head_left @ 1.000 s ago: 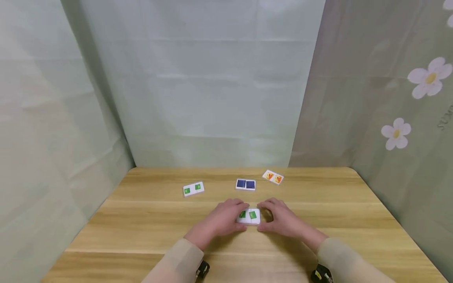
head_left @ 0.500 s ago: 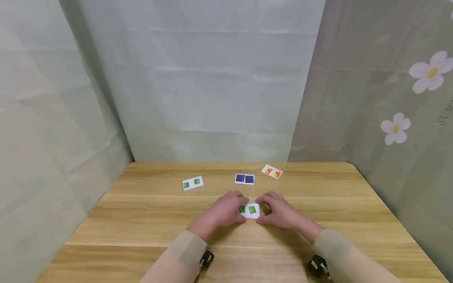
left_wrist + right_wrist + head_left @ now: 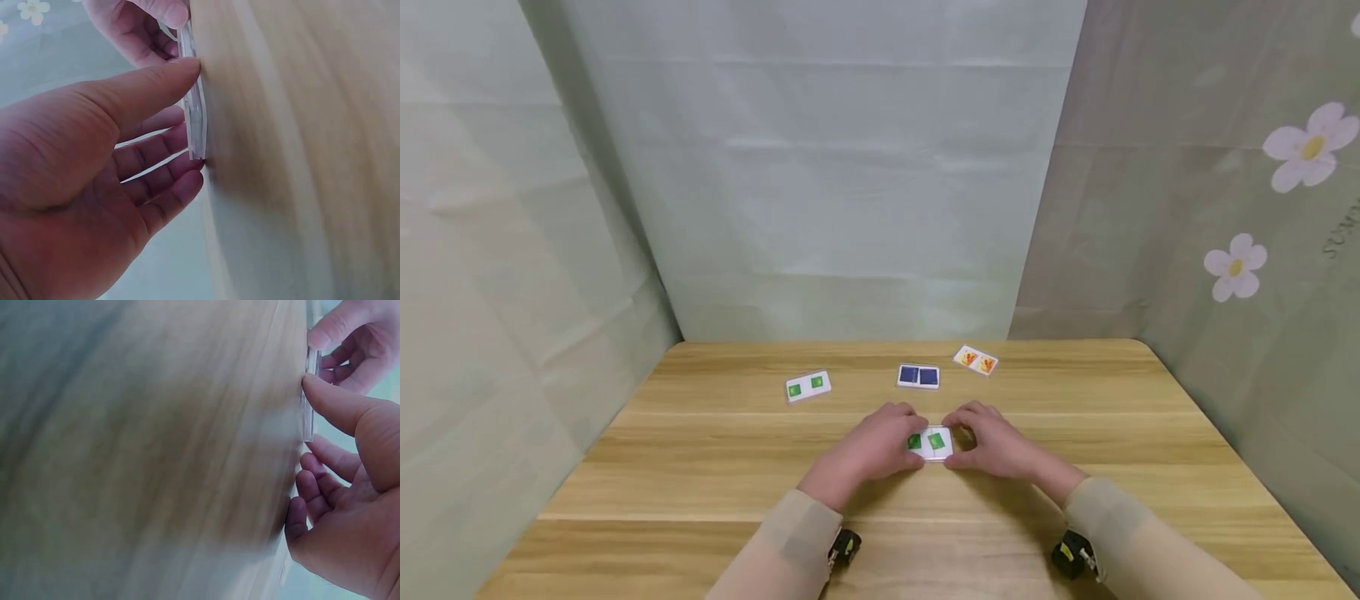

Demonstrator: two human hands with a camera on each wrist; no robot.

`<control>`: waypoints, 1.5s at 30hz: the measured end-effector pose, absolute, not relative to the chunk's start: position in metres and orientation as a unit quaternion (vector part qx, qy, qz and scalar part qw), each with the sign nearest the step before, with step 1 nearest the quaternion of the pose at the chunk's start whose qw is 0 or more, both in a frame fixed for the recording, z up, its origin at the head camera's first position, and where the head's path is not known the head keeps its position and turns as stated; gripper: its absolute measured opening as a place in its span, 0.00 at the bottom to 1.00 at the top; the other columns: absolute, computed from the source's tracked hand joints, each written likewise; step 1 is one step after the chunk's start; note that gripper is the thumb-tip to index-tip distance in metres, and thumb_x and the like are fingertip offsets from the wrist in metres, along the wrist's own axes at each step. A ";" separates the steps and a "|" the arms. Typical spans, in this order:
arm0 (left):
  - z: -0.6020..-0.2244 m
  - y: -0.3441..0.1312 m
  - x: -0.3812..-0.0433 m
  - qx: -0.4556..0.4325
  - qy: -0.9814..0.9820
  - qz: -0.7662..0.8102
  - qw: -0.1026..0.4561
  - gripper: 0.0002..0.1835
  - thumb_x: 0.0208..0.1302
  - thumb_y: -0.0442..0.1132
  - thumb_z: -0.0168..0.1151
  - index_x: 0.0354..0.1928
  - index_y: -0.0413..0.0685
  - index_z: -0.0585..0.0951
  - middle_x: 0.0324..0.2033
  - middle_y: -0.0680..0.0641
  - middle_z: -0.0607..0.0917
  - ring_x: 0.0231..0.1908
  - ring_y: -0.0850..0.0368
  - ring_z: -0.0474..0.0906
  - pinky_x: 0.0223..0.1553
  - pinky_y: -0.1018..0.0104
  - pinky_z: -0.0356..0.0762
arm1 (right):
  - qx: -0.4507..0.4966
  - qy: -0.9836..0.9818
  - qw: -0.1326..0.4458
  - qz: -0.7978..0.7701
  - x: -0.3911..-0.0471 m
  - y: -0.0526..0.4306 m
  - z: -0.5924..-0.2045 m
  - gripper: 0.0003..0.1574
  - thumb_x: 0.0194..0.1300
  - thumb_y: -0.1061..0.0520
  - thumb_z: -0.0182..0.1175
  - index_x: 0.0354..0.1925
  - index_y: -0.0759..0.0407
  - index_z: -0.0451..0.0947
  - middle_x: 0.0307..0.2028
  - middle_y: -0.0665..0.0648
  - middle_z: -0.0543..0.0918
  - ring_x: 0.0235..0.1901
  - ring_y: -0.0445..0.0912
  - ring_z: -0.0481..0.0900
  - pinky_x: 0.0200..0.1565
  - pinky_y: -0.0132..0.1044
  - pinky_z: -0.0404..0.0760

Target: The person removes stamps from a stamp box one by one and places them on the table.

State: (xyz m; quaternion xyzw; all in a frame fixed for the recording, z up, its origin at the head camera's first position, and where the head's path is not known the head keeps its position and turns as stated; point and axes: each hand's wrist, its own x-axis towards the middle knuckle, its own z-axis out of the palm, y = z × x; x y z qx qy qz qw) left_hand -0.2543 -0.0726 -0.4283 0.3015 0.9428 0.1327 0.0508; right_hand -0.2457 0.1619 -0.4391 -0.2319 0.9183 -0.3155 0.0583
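Observation:
A small white card with two green squares (image 3: 936, 442), cased in clear plastic, lies flat in front of me in the head view. My left hand (image 3: 880, 442) pinches its left end, thumb on the near edge and fingers along the far one, covering part of a green square. At the right end, my right hand (image 3: 991, 444) grips the same two edges with thumb and index finger. From the left wrist, the card's clear edge (image 3: 196, 125) shows layered plastic close over the wood. The right wrist view shows its edge (image 3: 308, 419) beside my thumb.
Behind the hands lie a dark blue card (image 3: 918, 377), another card with green squares (image 3: 808, 386) to the left, and an orange-patterned card (image 3: 976, 360) to the right. The wooden table (image 3: 700, 467) meets cloth walls (image 3: 850, 208) at back and sides.
The view has tilted down slightly, so table and cards sit a little higher in frame, then settled. Both hands keep their grip on the card, which has barely moved.

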 end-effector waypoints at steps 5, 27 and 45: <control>-0.428 -0.071 -0.254 0.298 0.943 0.137 0.055 0.29 0.68 0.46 0.82 0.68 0.46 0.86 0.61 0.45 0.85 0.58 0.52 0.78 0.64 0.57 0.80 | -0.222 0.920 0.069 -0.316 -0.245 0.164 -0.439 0.32 0.66 0.49 0.82 0.64 0.57 0.84 0.64 0.59 0.79 0.64 0.59 0.74 0.68 0.65 0.74; -0.430 -0.077 -0.256 0.298 0.935 0.183 0.058 0.29 0.69 0.47 0.80 0.69 0.46 0.86 0.61 0.47 0.86 0.55 0.56 0.79 0.62 0.58 0.81 | -0.217 0.917 0.071 -0.328 -0.245 0.165 -0.439 0.33 0.64 0.51 0.84 0.62 0.56 0.83 0.64 0.60 0.79 0.65 0.59 0.73 0.70 0.66 0.72; -0.426 -0.080 -0.256 0.302 0.930 0.201 0.066 0.29 0.70 0.46 0.79 0.69 0.47 0.85 0.61 0.47 0.86 0.55 0.56 0.80 0.62 0.57 0.80 | -0.223 0.915 0.074 -0.327 -0.247 0.167 -0.441 0.37 0.62 0.51 0.84 0.64 0.58 0.82 0.64 0.60 0.79 0.65 0.60 0.73 0.70 0.67 0.71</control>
